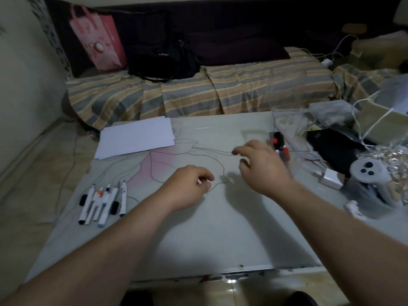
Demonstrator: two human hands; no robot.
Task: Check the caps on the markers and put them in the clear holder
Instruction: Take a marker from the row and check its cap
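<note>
Several white markers (103, 202) with dark, orange and blue caps lie side by side at the table's left edge. The clear holder (293, 133) stands at the back right and has markers (280, 144) with red and black caps in it. My right hand (262, 166) hovers just left of the holder, blurred, fingers spread and nothing in it. Over the middle of the table my left hand (189, 186) has its fingers curled loosely, with no marker visible in it.
A stack of white paper (136, 138) lies at the back left of the table (220, 228). A white charger (330, 178), a white controller (368, 171), a black case (333, 149) and plastic bags crowd the right side. A striped bed stands behind.
</note>
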